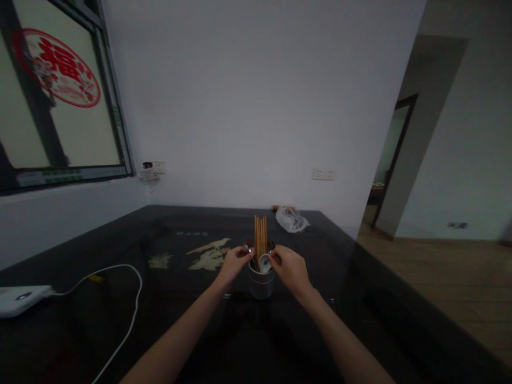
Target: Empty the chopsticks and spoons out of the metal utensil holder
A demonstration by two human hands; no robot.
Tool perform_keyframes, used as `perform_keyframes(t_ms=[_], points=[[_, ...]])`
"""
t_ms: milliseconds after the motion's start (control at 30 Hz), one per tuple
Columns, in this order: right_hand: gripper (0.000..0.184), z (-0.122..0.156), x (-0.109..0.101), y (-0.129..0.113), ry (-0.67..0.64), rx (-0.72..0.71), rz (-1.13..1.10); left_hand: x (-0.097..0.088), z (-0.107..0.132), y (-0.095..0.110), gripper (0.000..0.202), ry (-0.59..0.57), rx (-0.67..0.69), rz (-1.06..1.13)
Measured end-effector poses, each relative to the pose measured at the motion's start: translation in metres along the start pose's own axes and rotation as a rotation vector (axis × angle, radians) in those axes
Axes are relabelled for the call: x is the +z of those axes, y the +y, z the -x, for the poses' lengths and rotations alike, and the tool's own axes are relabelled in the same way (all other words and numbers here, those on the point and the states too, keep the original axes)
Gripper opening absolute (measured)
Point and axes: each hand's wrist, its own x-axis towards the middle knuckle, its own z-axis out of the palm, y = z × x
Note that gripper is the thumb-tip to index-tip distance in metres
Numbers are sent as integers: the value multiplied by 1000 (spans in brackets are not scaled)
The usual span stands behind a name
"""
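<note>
Far left on the dark bench (168,320) we note a white device (20,298), its cable (134,298) looping inward, well apart from the work. At mid-bench the left hand (233,264) pinches a small shiny piece (248,248) at the rim of the metal holder (261,287), where chopsticks (261,234) stand upright, and the right hand (290,269) pinches a white spoon (264,262) in that holder. We judge utensils are being handled there: any lift calls for a straight upward draw past the crowding chopsticks, with the plastic bag (292,220) behind right out of the way.
</note>
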Motion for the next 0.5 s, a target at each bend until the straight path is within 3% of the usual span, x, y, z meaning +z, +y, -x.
perform_keyframes(t_ms=[300, 500], points=[[9, 6, 5, 1, -15, 21, 0, 2, 7, 5, 32, 102, -31, -33], [11, 6, 6, 2, -15, 8, -8, 2, 11, 27, 44, 107, 2, 100]])
